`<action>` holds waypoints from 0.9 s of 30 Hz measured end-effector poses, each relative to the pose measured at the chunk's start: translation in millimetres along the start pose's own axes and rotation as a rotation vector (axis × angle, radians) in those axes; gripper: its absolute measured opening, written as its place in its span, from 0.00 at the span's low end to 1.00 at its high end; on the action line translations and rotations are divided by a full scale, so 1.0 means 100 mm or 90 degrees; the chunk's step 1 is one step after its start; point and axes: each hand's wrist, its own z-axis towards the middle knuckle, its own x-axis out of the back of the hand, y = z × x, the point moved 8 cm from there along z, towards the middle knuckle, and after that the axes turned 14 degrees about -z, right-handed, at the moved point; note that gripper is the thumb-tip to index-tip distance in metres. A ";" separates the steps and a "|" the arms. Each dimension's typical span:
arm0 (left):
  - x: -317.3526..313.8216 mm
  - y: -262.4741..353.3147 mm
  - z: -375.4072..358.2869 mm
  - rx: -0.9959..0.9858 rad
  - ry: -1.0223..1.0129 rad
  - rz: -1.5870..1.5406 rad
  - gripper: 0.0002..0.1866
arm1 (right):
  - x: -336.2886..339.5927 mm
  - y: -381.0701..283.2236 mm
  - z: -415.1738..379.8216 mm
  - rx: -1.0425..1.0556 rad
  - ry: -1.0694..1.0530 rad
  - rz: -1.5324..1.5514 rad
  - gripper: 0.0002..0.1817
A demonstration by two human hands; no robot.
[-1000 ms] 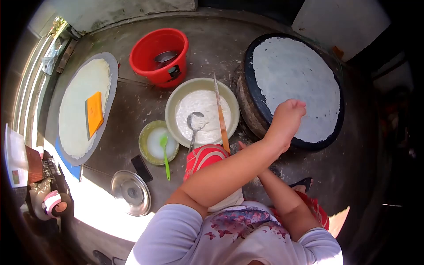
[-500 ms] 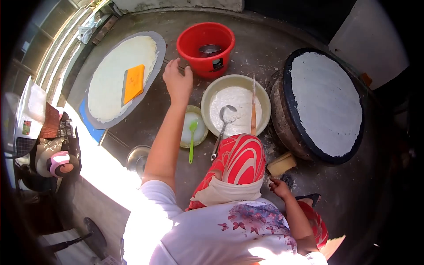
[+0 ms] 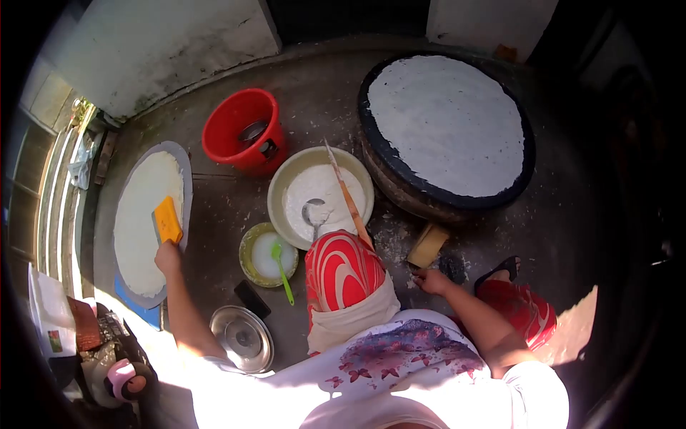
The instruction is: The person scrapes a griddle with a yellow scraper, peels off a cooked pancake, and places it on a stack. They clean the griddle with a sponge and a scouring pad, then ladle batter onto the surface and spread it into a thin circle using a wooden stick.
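Note:
My left hand (image 3: 168, 258) is closed at the lower edge of an orange scraper (image 3: 168, 219) with a grey blade. The scraper lies over a pale, thin round sheet (image 3: 139, 236) on a grey oval board (image 3: 184, 168). My right hand (image 3: 430, 282) is low beside my knee, fingers curled together, just below a yellowish block (image 3: 429, 245); what its fingers hold, if anything, is too small to make out. Between the hands are a wide basin (image 3: 277, 207) of white batter with a metal ladle (image 3: 314, 213) and a small bowl (image 3: 246, 261) with a green spoon (image 3: 280, 263).
A large round griddle (image 3: 525, 161) at upper right bears a white layer. A red bucket (image 3: 221, 143) stands behind the basin, and a wooden stick (image 3: 349, 202) leans across its rim. A metal lid (image 3: 243, 339) and a dark phone-like object (image 3: 253, 298) lie near my left arm.
My left hand has gone from beside the red bucket leftward and down to the scraper. The view has turned, shifting the whole scene. My right hand stays near the yellowish block.

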 end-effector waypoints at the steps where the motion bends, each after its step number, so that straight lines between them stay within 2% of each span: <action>1: -0.05 -0.06 0.05 -0.035 0.003 0.025 0.10 | 0.03 0.02 -0.02 -0.017 0.011 0.019 0.20; 3: 0.16 0.01 0.03 -0.095 0.108 0.065 0.09 | 0.06 -0.02 -0.05 0.005 0.015 0.023 0.20; 5: 0.49 0.06 0.08 -0.102 0.162 0.039 0.07 | 0.14 -0.02 -0.09 -0.009 0.033 0.052 0.20; 9: 1.16 0.38 0.00 -0.140 0.216 0.017 0.05 | 0.30 0.00 -0.04 -0.007 0.078 0.146 0.18; 11: 1.46 0.75 -0.23 -0.239 0.285 -0.088 0.07 | 0.53 -0.11 -0.07 -0.008 0.112 0.191 0.17; 12: 1.53 0.90 -0.34 -0.305 0.312 -0.142 0.09 | 0.71 -0.24 -0.11 0.035 0.158 0.229 0.17; 13: 1.58 1.10 -0.46 -0.310 0.313 -0.142 0.09 | 0.92 -0.39 -0.17 0.079 0.203 0.266 0.16; 15: 1.75 1.75 -0.92 -0.459 0.309 -0.254 0.10 | 1.37 -0.71 -0.32 0.133 0.272 0.261 0.17; 17: 1.74 2.29 -1.30 -0.511 0.210 -0.301 0.11 | 1.82 -1.04 -0.53 0.195 0.365 0.266 0.22; 19: 1.71 2.81 -1.70 -0.633 0.149 -0.363 0.13 | 2.24 -1.29 -0.82 0.258 0.525 0.234 0.29; 20: 1.70 3.04 -1.89 -0.686 0.128 -0.404 0.14 | 2.37 -1.36 -0.90 0.255 0.529 0.234 0.29; 22: 1.68 3.38 -2.24 -0.764 0.063 -0.464 0.16 | 2.69 -1.51 -1.30 0.250 0.750 0.003 0.33; 23: 1.66 3.53 -2.38 -0.789 0.018 -0.483 0.16 | 2.77 -1.53 -1.41 0.268 0.786 -0.020 0.27; 25: 1.63 3.79 -2.70 -0.855 -0.069 -0.524 0.18 | 2.75 -1.42 -1.39 0.282 0.749 -0.176 0.25; 26: 1.55 3.82 -2.72 -0.853 -0.126 -0.521 0.18 | 2.75 -1.32 -1.40 0.272 0.749 -0.177 0.25; 27: 1.51 3.85 -2.73 -0.857 -0.130 -0.524 0.18 | 2.67 -1.17 -1.27 0.261 0.611 -0.131 0.21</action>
